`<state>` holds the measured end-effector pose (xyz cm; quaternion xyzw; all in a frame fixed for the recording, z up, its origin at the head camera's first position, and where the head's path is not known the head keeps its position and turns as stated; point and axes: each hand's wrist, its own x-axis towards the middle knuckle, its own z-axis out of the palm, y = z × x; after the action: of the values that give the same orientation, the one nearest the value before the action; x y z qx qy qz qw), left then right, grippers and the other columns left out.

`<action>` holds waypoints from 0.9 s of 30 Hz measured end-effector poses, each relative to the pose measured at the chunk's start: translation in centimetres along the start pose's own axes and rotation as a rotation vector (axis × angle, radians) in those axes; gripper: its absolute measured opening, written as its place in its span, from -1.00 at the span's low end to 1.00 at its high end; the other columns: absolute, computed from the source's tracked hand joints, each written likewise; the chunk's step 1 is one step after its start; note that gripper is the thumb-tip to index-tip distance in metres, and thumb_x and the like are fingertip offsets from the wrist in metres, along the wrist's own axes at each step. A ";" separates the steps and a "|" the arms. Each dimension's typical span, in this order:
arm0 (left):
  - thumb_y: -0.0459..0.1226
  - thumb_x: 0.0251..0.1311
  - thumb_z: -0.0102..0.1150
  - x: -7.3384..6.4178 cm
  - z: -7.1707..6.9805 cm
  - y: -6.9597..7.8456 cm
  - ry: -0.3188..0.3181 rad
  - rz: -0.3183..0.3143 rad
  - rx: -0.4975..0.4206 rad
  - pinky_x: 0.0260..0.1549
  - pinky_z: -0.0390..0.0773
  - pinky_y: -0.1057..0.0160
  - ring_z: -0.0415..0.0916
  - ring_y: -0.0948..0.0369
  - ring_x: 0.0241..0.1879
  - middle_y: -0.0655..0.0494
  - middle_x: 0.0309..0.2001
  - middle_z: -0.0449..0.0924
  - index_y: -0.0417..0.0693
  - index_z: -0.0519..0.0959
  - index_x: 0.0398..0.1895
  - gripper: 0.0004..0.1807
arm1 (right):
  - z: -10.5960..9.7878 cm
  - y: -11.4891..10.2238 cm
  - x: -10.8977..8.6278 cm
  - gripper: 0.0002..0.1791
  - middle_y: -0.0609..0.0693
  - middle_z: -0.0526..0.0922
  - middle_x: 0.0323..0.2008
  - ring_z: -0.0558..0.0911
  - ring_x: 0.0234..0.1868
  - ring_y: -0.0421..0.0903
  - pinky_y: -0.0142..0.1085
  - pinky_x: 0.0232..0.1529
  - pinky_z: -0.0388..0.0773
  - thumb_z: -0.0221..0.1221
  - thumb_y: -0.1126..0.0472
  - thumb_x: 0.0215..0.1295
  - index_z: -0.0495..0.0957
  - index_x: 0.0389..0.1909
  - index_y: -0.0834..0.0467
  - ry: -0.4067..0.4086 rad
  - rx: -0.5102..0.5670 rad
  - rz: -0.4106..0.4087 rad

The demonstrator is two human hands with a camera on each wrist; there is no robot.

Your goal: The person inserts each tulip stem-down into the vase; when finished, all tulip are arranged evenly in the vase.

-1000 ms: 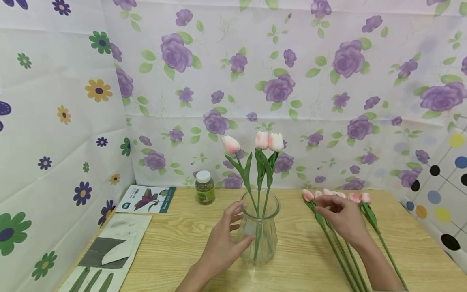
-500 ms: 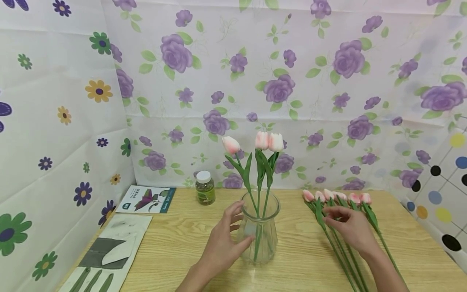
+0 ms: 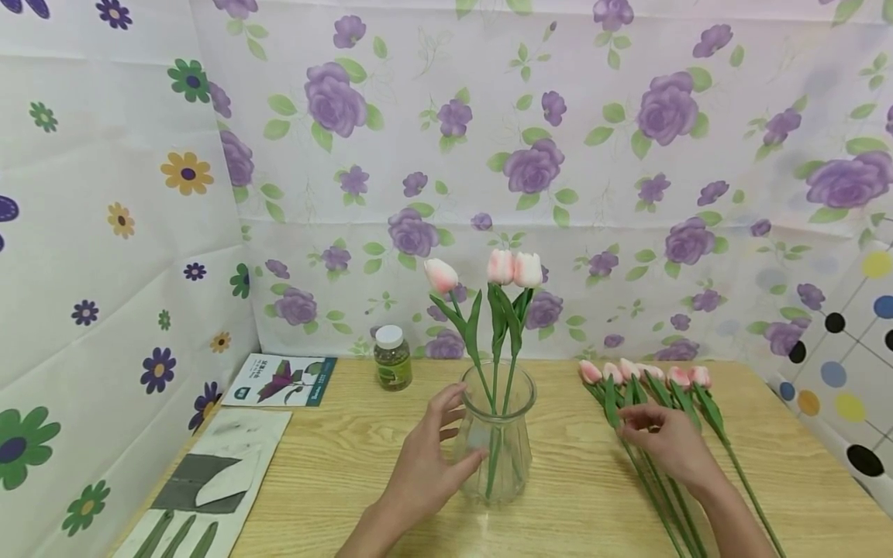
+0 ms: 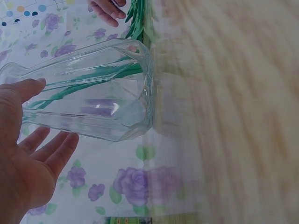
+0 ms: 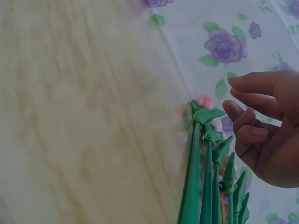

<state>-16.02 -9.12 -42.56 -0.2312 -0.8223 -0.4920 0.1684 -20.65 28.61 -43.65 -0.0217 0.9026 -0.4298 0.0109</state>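
Note:
Three pale pink tulips stand in a clear ribbed glass vase at mid-table. My left hand cups the vase's left side, fingers near the rim and thumb across the front. In the left wrist view, the thumb and fingers of the left hand lie on opposite sides of the vase. Several more tulips lie at right, stems toward me. Over their leaves hovers my right hand, fingers loosely bent. The right wrist view shows that hand beside the green stems, holding nothing.
A white-lidded jar stands behind and left of the vase. A printed leaflet lies at the back left. Nearer is a picture sheet along the table's left side. Patterned cloth hangs behind the wooden table.
My right hand has drawn back toward me from the tulip heads down to their leaves, uncovering the blooms. The left hand and the vase stay where they were.

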 end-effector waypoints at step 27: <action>-0.42 0.12 0.57 0.0 0.1 0.2 0.007 -0.018 -0.014 0.10 0.78 -0.06 0.66 -0.05 0.24 -0.07 0.38 0.54 0.17 0.18 0.60 0.04 | 0.1 0.4 0.2 -0.56 0.12 0.75 -0.07 0.71 -0.14 -0.03 -0.20 -0.31 0.67 0.34 0.10 0.44 0.65 0.20 0.27 -0.062 -0.180 0.047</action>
<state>-15.96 -8.95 -42.46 -0.2231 -0.8202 -0.5003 0.1652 -20.81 28.83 -44.02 -0.0146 0.9370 -0.3459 0.0471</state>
